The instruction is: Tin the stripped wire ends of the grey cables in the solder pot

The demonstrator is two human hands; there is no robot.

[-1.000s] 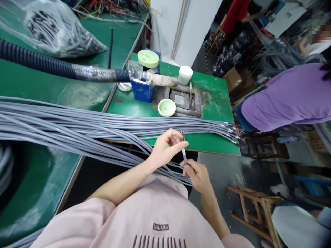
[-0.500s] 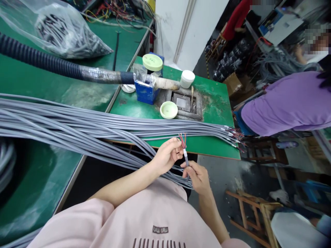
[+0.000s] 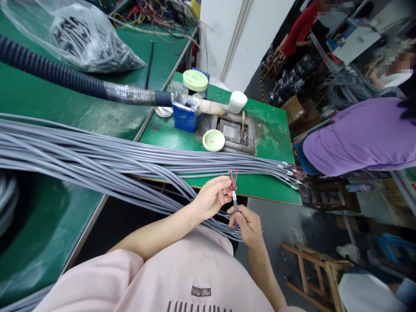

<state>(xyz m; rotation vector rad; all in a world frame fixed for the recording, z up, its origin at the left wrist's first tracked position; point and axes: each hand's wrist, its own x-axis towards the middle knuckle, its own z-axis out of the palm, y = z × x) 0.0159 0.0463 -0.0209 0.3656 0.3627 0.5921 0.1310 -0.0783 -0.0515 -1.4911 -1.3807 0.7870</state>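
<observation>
My right hand is closed round the grey jacket of a cable, just below its white sleeve. From the sleeve's top, thin coloured wires fan upward. My left hand pinches some of these wires at their left side between thumb and fingertips. Beside and behind my hands runs a bundle of grey cables, crossing the bench from the left. Stripped ends with coloured wires lie at the bench's right edge. More grey cables hang below my left forearm.
Beyond the bundle sit a square solder pot, a pale green dish, a white jar and a blue box. A black hose ends above the pot. A person in purple is at the right, near wooden stools.
The view has shifted slightly. Both hands keep hold of the cable, and the coloured wires now stand a little more upright and spread at their tips.
</observation>
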